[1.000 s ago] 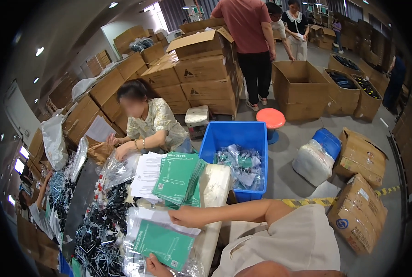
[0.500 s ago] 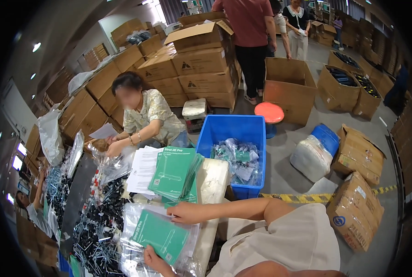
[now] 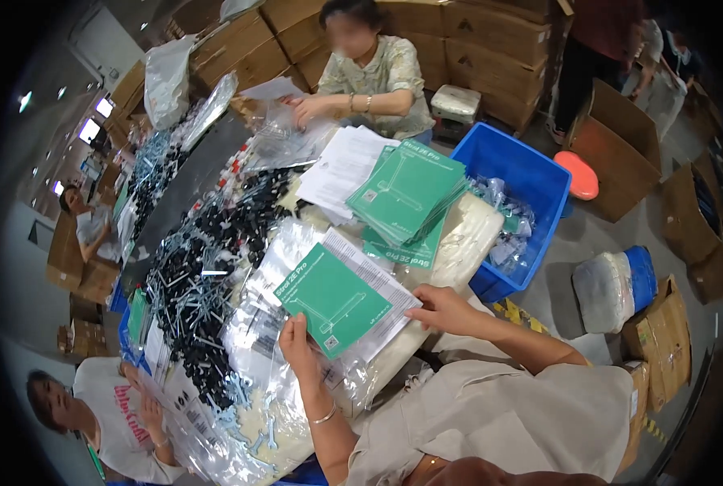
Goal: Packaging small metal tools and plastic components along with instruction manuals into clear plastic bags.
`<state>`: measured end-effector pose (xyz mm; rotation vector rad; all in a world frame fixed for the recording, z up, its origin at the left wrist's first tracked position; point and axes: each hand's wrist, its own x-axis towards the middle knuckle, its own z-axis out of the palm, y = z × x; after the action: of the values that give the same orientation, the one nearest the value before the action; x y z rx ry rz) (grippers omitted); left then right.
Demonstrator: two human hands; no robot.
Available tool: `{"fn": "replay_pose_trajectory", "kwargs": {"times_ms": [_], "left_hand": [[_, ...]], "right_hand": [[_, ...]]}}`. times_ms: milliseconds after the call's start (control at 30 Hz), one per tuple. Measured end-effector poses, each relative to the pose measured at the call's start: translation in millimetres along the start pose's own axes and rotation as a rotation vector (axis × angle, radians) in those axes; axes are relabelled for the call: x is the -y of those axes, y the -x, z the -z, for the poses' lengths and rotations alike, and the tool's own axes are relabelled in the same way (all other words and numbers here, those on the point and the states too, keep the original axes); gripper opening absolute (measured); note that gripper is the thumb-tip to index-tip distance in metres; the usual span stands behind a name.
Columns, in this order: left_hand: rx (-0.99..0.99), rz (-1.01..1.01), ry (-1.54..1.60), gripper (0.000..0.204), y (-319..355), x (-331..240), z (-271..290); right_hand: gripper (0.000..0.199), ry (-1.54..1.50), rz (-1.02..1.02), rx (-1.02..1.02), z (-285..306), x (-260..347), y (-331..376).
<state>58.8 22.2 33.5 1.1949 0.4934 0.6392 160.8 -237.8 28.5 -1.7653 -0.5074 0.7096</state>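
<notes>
A green booklet [image 3: 337, 301] with a white line drawing lies over a white printed sheet [image 3: 390, 283], both held above the table. My left hand [image 3: 299, 347] grips the booklet's lower left edge, thumb on top. At the right corner of the sheet, my right hand [image 3: 442, 311] pinches the paper between thumb and fingers. Just beyond sits a stack of green booklets [image 3: 410, 190], with loose white printed sheets [image 3: 341, 174] on its left. Clear plastic bags [image 3: 256, 324] lie beneath and left of my hands.
Black plastic parts and metal bolts [image 3: 208, 275] pile up on the left, with several wrenches [image 3: 240, 397] nearer. A blue bin [image 3: 523, 271] holding bagged items stands right. One co-worker [image 3: 370, 81] handles bags opposite; another [image 3: 119, 413] is at lower left. Cardboard boxes [image 3: 620, 154] stand behind.
My view has turned, shifting the scene. The booklet and sheet are now lifted together, and my right hand has come from beside the stack to the sheet's right corner.
</notes>
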Motion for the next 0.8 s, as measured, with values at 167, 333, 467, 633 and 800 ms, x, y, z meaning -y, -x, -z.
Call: {"fn": "replay_pose_trajectory", "kwargs": {"times_ms": [167,333,467,633,800], "left_hand": [[0.135,0.074,-0.436,0.022,10.7,-9.6,1.9],[0.095,0.076,-0.432,0.025,8.7,16.8,-11.9],[0.227,-0.026,-0.571,0.026,12.4,24.8,-26.7],[0.254,-0.125,-0.705,0.035,14.3,27.5,-26.1],[0.161,-0.089,-0.632,0.035,14.8,29.5,-21.3]], "right_hand": [[0.020,-0.355,0.058,-0.002,-12.2,-27.1,-14.9],[0.020,-0.651,0.047,-0.086,-26.5,-36.0,-7.1],[0.026,-0.931,0.090,0.024,-38.6,-42.0,-4.2],[0.026,-0.735,0.048,0.019,-32.9,-34.7,-9.0],[0.025,-0.903,0.082,0.181,-37.0,-36.6,-10.0]]}}
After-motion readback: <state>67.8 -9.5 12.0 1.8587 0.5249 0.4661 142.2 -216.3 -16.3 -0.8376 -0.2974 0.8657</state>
